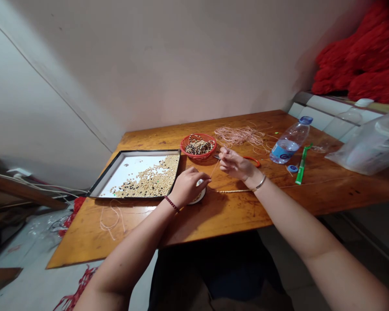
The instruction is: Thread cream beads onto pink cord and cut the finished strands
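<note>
A thin pale string (215, 168) runs taut between my two hands above the table. My left hand (188, 185) pinches its lower end, over a small white dish (199, 197) that it partly covers. Higher and to the right, my right hand (234, 164) is closed on the upper end. A row of strung light beads (235, 191) lies on the wood below my right wrist. To the left is a black-rimmed tray (116, 170) with many loose tan beads (149, 179) and some dark ones.
Behind my hands stands a red basket (199, 155) of bead strands, beside a heap of pink string (240, 136). Orange-handled scissors (253, 161) lie partly behind my right hand. A water bottle (290, 142), blue cap (292, 168), green packet (303, 166) and plastic bag (369, 144) are at right.
</note>
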{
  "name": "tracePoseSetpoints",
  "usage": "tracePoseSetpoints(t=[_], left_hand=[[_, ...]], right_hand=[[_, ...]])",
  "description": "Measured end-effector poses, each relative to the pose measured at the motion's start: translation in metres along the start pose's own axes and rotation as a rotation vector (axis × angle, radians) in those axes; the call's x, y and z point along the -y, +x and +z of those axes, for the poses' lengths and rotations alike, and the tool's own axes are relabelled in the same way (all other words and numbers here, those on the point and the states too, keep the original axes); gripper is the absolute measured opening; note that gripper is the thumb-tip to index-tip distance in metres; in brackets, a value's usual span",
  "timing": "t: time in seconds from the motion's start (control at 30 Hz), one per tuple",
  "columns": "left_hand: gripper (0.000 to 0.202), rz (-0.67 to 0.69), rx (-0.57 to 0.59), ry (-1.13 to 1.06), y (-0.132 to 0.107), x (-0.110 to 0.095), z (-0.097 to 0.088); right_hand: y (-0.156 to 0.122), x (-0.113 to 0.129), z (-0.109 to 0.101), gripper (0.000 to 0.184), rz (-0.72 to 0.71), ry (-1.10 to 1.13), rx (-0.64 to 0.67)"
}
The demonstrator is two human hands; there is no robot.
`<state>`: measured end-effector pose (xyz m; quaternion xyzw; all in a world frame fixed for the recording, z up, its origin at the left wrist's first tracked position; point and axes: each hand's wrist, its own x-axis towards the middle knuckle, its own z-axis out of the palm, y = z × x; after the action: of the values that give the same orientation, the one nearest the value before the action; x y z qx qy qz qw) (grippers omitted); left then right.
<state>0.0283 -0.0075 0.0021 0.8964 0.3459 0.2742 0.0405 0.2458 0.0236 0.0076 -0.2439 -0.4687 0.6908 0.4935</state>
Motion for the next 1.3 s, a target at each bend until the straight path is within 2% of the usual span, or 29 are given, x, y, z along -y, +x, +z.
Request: tracePoseSetpoints(t=[0.17,0.27,0.4,0.5,0.63,0.8,0.93,1.07,1.2,1.3], left_hand=[[0.021,-0.065,0.009,-0.09,0.0,-0.001,0.0],[0.021,-0.167,-0.006,-0.248,0.001,-0.002,-0.001],[0.024,-0.288,-0.013,-0.555,0.002,-0.001,-0.001],[0.024,-0.36,-0.096,-0.712,0.004,0.002,0.001],[0.022,-0.385,-0.168,-0.756,0.004,0.008,0.004],[0.02,-0.382,-0.233,-0.728,0.003,0.012,0.006],[0.021,-0.398,-0.246,-0.699,0.003,0.012,0.005],[0.026,-0.484,-0.262,-0.7,0.005,0.01,0.001],[0.034,-0.615,-0.282,-0.821,0.006,0.008,-0.004],[0.039,-0.704,-0.318,-0.926,0.007,0.008,-0.006]], right_hand=[[0.002,0.0,0.001,0.028,-0.001,0.0,0.03],[0.006,-0.003,0.001,0.025,0.007,-0.156,-0.03],[0.012,-0.011,-0.002,0.036,0.027,-0.422,-0.115],[0.012,-0.016,-0.001,0.046,0.099,-0.506,0.014],[0.008,-0.018,0.003,0.051,0.164,-0.498,0.18],[0.007,-0.018,0.004,0.056,0.228,-0.444,0.212],[0.008,-0.02,0.005,0.052,0.155,-0.535,0.169],[0.009,-0.022,0.007,0.047,0.038,-0.659,0.081],[0.012,-0.024,0.006,0.047,-0.095,-0.776,0.045],[0.016,-0.03,0.003,0.047,-0.126,-0.794,0.045]])
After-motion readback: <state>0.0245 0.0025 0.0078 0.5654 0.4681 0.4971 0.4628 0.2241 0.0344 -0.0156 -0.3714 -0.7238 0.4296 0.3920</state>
